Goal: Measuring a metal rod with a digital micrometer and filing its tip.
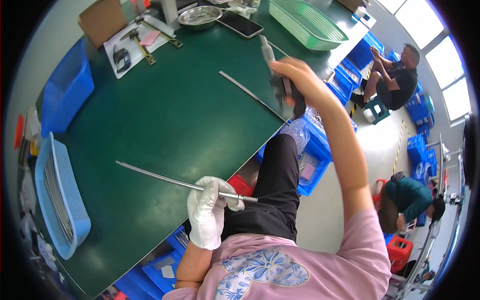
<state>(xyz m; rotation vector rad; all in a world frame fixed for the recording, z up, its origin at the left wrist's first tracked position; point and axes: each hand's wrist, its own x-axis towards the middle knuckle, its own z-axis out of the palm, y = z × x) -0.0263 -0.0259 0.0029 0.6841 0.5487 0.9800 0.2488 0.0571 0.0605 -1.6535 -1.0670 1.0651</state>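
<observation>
In my white-gloved left hand (206, 212) is a thin metal rod (165, 177), pinched near its thicker end by my lap. The rod slants out over the green table toward the left. My bare right hand (298, 80) is raised above the table's right side, its fingers wrapped round a grey-and-black hand tool (278, 82). That tool is blurred and partly covered by the fingers, so its exact kind is unclear. A second metal rod (245, 90) lies on the table, its near end at the edge below the right hand.
Rods fill a light-blue basket (75, 207) at the left; a blue bin (67, 85) stands behind it. Toward the back are a phone (241, 24), a metal bowl (200, 16) and a green basket (312, 27). Blue crates (315, 145) stand beside my leg. Two people sit at the right.
</observation>
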